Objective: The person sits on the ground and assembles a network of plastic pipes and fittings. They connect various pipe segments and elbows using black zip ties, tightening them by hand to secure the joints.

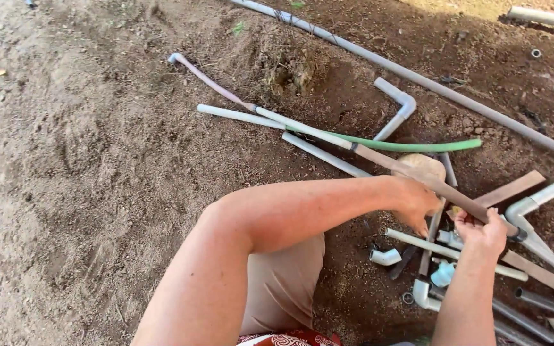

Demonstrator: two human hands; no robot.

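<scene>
My left hand point(413, 204) and right hand point(482, 229) both grip one long muddy pipe point(328, 138) (probably plastic) that runs far-left over the soil point(97, 160).

No packages, labels, signs or screens

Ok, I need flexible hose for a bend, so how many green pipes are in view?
1. The green pipe lies on the soil beyond the left hand, crossing the long pipe that it and the right hand grip. Others may hide under the pile.
</scene>
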